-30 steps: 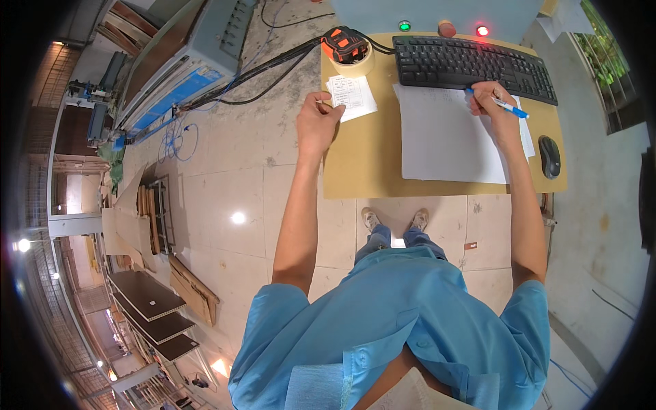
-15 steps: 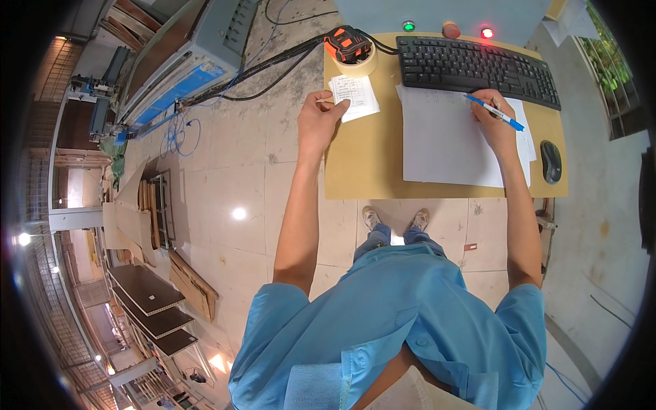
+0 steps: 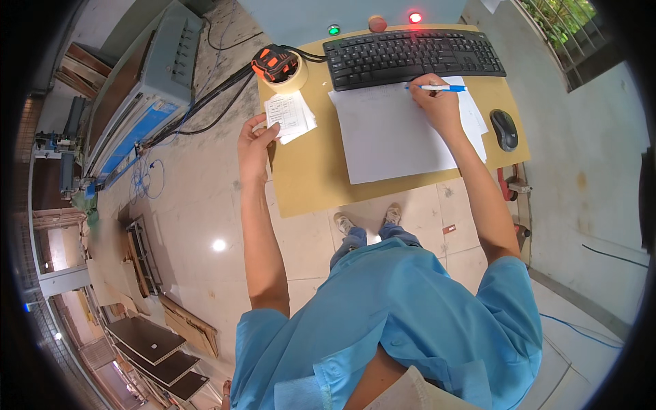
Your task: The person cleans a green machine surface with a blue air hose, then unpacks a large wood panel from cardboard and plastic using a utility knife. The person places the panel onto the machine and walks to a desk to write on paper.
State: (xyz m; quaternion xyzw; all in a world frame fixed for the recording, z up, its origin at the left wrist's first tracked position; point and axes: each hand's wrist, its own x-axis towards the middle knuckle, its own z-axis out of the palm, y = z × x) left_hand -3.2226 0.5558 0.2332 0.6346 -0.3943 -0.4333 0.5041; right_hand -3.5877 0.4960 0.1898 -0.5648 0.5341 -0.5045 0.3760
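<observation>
At the left edge of the yellow tabletop (image 3: 301,184), my left hand (image 3: 257,143) pinches a small stack of printed paper slips (image 3: 291,115), thumb on top and fingers partly hidden at the edge. My right hand (image 3: 437,106) is closed round a blue and white pen (image 3: 443,88). The pen's tip points left, at the top of a large white sheet (image 3: 389,137) that lies over other papers. Faint handwriting shows near the sheet's upper edge, just below a black keyboard (image 3: 410,58). The right wrist rests over the sheet's right side.
An orange and black tape measure (image 3: 275,63) sits on a roll of tan tape (image 3: 290,83) beyond the slips. A black mouse (image 3: 504,130) lies at the right. Green (image 3: 333,30) and red (image 3: 415,18) lights glow behind the keyboard. A grey-blue machine (image 3: 154,82) stands far left.
The view has turned, so the table appears further left and tilted. The pen now lies closer to level, its tip slightly further right along the sheet's top. The left hand keeps the slips.
</observation>
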